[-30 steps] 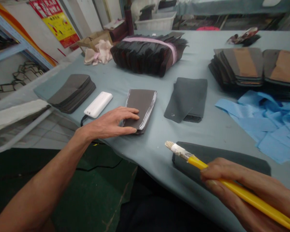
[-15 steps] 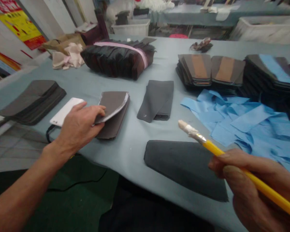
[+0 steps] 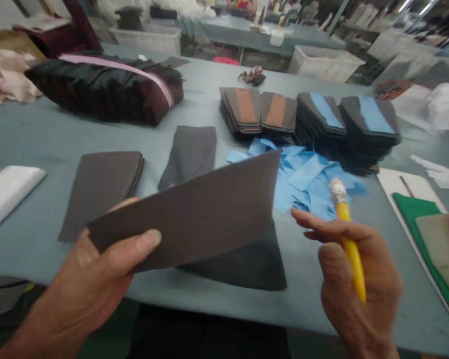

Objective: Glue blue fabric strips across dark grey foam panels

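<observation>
My left hand [image 3: 108, 264] pinches a dark brown-grey panel [image 3: 205, 214] between thumb and fingers, raised and tilted above the table. Beneath it, a larger dark piece [image 3: 247, 267] lies partly hidden. My right hand [image 3: 355, 264] is closed around a yellow brush [image 3: 353, 259] whose whitish bristles point up. Behind my left hand sits a stack of brown-grey panels [image 3: 101, 179]. Another grey stack [image 3: 190, 149] lies behind the held panel, partly covered by it. Blue strips [image 3: 307, 172] are heaped beyond my right hand.
A white device [image 3: 13, 192] lies at the left. Farther back are a strapped black bundle [image 3: 108, 85], stacks with brown strips [image 3: 245, 109] and stacks with blue strips [image 3: 370, 119]. A green sheet [image 3: 430, 234] lies at the right. The table's front edge is near me.
My left hand has lifted a panel off the brown-grey stack and moved it right, over the large dark piece. The brush now stands more upright. The view has turned right.
</observation>
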`<state>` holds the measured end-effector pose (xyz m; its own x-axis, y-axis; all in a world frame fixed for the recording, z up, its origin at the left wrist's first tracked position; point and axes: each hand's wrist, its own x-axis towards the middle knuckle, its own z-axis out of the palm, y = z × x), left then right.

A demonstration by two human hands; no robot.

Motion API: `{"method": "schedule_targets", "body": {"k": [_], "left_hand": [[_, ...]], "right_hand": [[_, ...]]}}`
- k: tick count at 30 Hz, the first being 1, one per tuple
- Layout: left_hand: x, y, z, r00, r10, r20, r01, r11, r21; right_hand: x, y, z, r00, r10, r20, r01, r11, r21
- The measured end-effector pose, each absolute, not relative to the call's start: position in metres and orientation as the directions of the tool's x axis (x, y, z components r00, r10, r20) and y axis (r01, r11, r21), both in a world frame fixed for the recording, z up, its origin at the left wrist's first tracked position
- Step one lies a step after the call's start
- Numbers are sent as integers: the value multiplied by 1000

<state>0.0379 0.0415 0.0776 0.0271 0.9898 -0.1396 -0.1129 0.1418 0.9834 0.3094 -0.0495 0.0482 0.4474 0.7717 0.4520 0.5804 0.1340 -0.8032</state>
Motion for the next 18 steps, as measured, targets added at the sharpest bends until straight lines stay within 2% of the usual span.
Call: {"method": "schedule_targets", "body": {"k": [3,6,9,13,18], "left_hand": [[54,27,72,190,919,-344,-167,376,911],[57,18,72,200,871,-448,-227,486,844],[51,19,69,253,832,-494,-237,548,802],[41,22,62,425,751,-505,-148,608,780],[35,10,55,531,680,-506,-93,641,762]], "right_hand": [[310,-57,47,429,842,328,484,92,-870],[307,-65,41,468,846,256,463,12,-886],[305,-68,37,524,823,221,467,-61,-882],[306,-71,39,595,790,146,412,-144,-900],[312,-89,38,586,799,137,412,-149,-899]]}}
